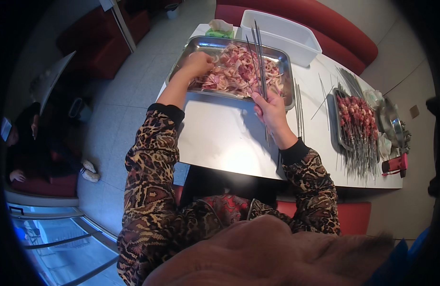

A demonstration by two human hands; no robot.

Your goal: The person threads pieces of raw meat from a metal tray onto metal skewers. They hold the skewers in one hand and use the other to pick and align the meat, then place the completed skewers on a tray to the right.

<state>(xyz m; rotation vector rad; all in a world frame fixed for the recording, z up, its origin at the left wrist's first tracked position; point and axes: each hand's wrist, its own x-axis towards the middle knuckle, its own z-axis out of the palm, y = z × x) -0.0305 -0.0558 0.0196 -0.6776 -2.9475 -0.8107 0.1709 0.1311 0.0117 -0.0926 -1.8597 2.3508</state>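
My right hand (pixel 271 109) grips several long metal skewers (pixel 261 57), which point up and away over the right half of a steel tray (pixel 227 93). In the tray lies raw cut meat mixed with sliced onion (pixel 229 77). A piece of red meat (pixel 245 70) shows at one of the skewers; whether it is threaded on it or lies behind it I cannot tell. My left hand (pixel 198 65) is over the tray's left part with its fingers curled, beside the onion slices. What its fingertips hold, if anything, is hidden.
Loaded meat skewers (pixel 357 118) fill a second tray (pixel 337 118) on the right. Loose skewers (pixel 299 111) lie on the white table (pixel 220 139). Behind stand a white plastic bin (pixel 295 46) and a green tissue pack (pixel 220 34). A red cup (pixel 395 164) is near the right edge. Another person (pixel 37 150) sits left.
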